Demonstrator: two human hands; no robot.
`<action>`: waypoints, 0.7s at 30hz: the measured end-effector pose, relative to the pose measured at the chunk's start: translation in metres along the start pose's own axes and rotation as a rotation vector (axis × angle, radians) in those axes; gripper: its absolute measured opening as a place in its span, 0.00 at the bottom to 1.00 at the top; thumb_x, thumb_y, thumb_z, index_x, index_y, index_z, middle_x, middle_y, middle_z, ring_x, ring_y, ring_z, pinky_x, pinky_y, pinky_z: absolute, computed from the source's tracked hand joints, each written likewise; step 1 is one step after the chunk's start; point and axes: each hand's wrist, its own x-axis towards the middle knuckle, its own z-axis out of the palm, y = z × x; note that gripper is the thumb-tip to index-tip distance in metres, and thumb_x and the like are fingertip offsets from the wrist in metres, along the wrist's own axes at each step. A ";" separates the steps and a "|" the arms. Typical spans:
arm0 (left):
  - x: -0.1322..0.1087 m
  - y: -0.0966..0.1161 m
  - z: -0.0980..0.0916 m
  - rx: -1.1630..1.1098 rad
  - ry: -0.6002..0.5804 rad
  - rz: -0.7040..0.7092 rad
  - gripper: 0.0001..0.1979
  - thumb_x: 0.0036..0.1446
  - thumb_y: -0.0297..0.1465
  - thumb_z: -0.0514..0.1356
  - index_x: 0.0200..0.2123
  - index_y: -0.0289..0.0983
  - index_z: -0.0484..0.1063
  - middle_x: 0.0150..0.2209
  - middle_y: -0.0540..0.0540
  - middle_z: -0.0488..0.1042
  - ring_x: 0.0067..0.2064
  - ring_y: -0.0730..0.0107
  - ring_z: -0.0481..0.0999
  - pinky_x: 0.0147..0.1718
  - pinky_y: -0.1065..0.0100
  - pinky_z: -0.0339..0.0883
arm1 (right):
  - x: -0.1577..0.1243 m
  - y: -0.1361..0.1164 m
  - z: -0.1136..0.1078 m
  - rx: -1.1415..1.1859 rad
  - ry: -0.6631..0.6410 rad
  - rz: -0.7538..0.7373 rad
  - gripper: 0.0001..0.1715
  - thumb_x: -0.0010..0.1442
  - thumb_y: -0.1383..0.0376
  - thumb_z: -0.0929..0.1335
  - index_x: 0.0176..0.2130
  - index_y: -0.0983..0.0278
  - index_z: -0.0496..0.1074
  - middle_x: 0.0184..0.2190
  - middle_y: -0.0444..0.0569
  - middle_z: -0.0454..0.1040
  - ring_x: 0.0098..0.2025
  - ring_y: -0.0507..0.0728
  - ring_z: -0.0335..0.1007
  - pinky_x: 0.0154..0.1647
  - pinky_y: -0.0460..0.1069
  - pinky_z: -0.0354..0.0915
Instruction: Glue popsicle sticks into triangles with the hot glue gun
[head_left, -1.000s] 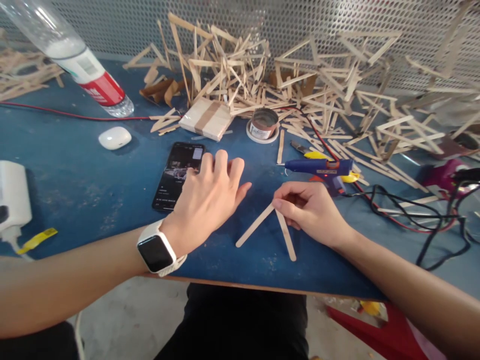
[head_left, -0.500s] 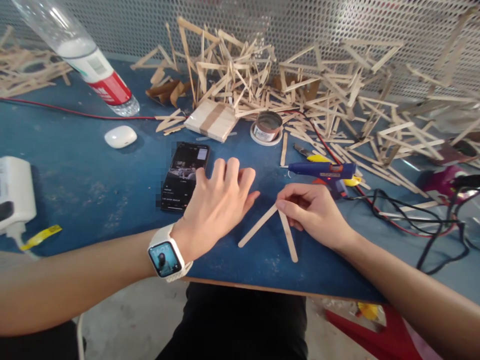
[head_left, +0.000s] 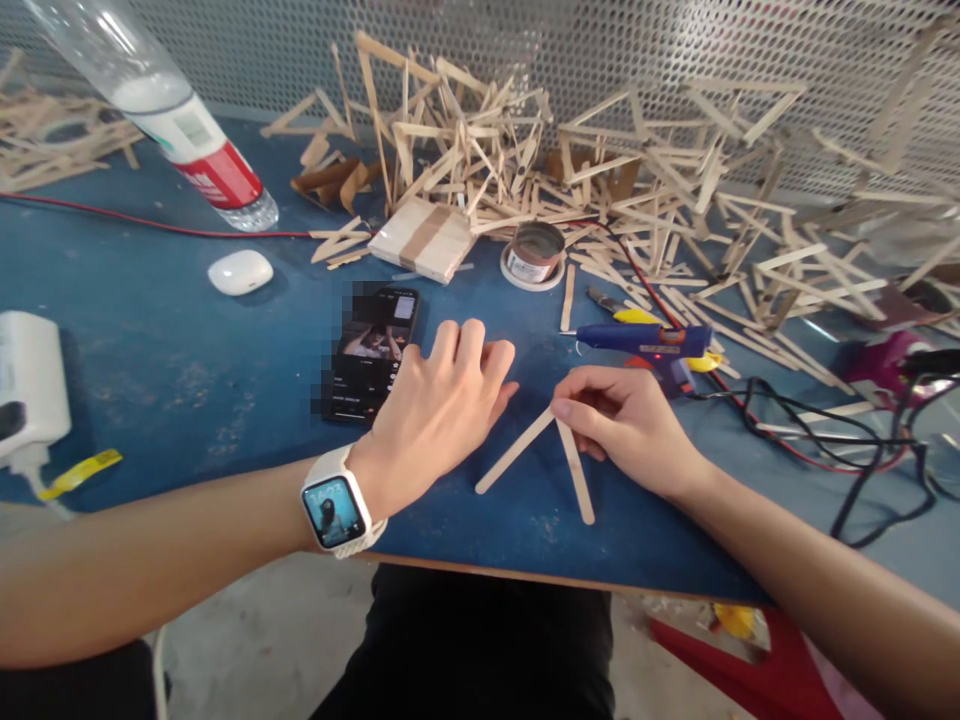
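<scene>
Two flat, pale wooden craft sticks are held by the right hand, their upper ends pinched together between thumb and fingers. An inverted V is formed by them over the blue, scuffed table top, with the free ends pointed toward the near edge. The left hand is held palm down with its fingers bent and slightly spread and its thumb set apart; its underside is hidden. One corner of a black smartphone with a lit screen is overlapped by this hand, and whether the phone is touched cannot be told. A white smartwatch with a pale strap is worn on the left wrist.

Just beyond the right hand, a blue hot-glue gun is laid on its side, its metal nozzle turned to the left and a small red light lit on its body. Farther back, a flat, banded bundle of wooden sticks is placed beside a brown tape roll, before a tangled heap of pale sticks.
</scene>
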 end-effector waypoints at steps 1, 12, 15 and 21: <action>0.000 0.000 0.002 -0.034 0.012 0.025 0.09 0.78 0.34 0.53 0.49 0.36 0.69 0.45 0.36 0.72 0.46 0.46 0.76 0.33 0.56 0.69 | 0.000 0.000 0.000 0.001 0.001 0.000 0.12 0.57 0.60 0.79 0.31 0.64 0.78 0.18 0.39 0.70 0.17 0.47 0.61 0.16 0.42 0.58; 0.011 -0.004 0.013 -1.474 -0.197 -0.053 0.12 0.78 0.39 0.58 0.43 0.38 0.72 0.32 0.52 0.75 0.32 0.72 0.72 0.33 0.68 0.65 | 0.000 -0.002 -0.001 0.028 -0.006 0.009 0.23 0.56 0.50 0.83 0.34 0.64 0.80 0.20 0.40 0.72 0.18 0.47 0.63 0.15 0.43 0.60; 0.015 -0.003 0.018 -1.688 -0.225 -0.104 0.12 0.72 0.41 0.66 0.43 0.37 0.74 0.35 0.50 0.78 0.36 0.71 0.76 0.35 0.70 0.69 | 0.001 -0.002 -0.001 0.052 -0.020 0.002 0.23 0.57 0.50 0.83 0.34 0.65 0.80 0.21 0.41 0.74 0.18 0.47 0.64 0.16 0.42 0.62; 0.019 -0.004 0.021 -1.808 -0.225 -0.170 0.13 0.68 0.37 0.72 0.41 0.36 0.74 0.33 0.50 0.79 0.33 0.74 0.77 0.32 0.73 0.71 | 0.002 -0.002 -0.003 0.098 -0.031 -0.008 0.25 0.62 0.47 0.80 0.35 0.66 0.81 0.22 0.43 0.76 0.18 0.47 0.66 0.16 0.43 0.63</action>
